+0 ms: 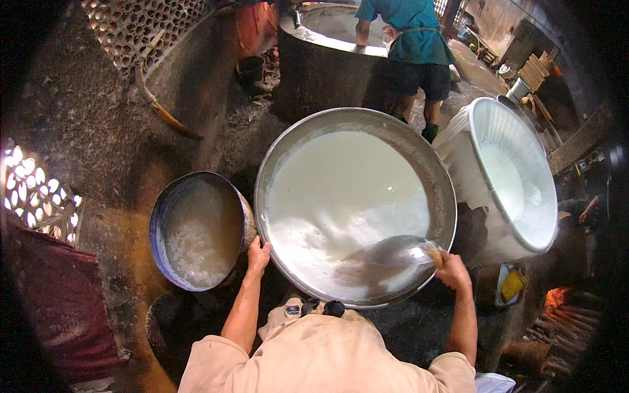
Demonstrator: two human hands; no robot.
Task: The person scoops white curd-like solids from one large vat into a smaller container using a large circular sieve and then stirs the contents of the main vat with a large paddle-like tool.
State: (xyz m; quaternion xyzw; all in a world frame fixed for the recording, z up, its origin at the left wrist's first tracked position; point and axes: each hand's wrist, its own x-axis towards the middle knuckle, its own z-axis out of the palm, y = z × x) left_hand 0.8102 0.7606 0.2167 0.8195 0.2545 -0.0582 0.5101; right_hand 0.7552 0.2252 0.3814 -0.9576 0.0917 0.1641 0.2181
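Note:
A large round metal pan (265, 164) full of milky white liquid (347, 177) stands in front of me. My left hand (259, 255) grips the pan's near left rim, close to a smaller blue-rimmed bucket (155, 229). At the pan's right side, my right hand (452, 272) is closed round the short light-brown handle of a wide, shallow metal ladle (400, 252). The ladle's bowl lies over the near right part of the liquid, which looks rippled and streaked there. Part of its outline is hard to make out against the shine.
Cloudy liquid with pale foam fills the blue-rimmed bucket. Right of the pan stands a tall white tub (481, 150) with white liquid inside. Beyond, a person in a teal shirt (419, 42) leans over a big round vat (314, 42). Embers glow in a fire (557, 298) at the lower right.

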